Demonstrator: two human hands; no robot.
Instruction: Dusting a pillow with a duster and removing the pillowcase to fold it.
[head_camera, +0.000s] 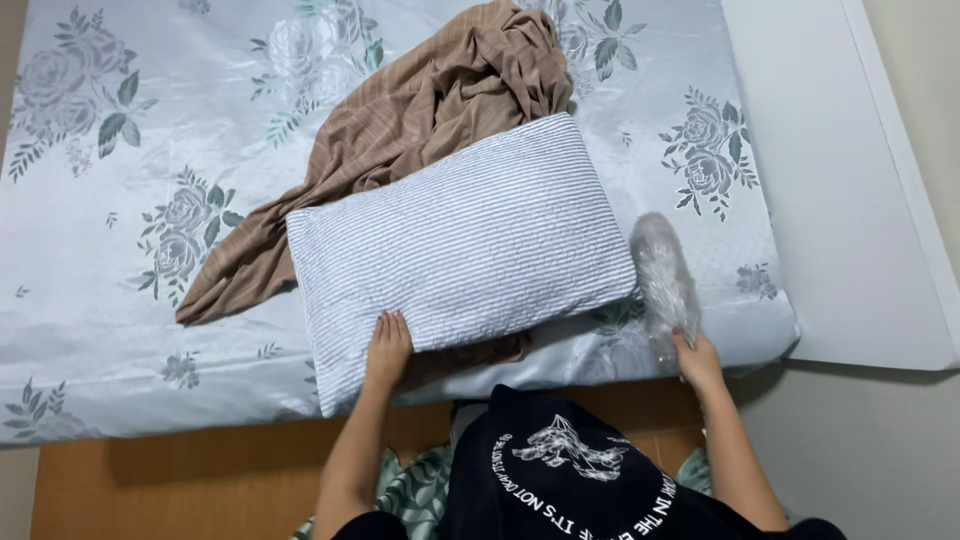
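Left hand rests flat on striped pillow; right hand grips grey duster over floral mattress.

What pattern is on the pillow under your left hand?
Thin grey and white stripes on the pillow, seen clearly in the head view.

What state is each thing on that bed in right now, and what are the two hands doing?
Striped pillow: lying flat on the bed, partly over the brown cloth.
Brown cloth: crumpled, spread loosely.
Floral sheet: stretched over the mattress, slightly wrinkled.
Fluffy grey duster: blurred, resting against the sheet.
Left hand: flat on the pillow's near edge.
Right hand: closed around the duster's handle.
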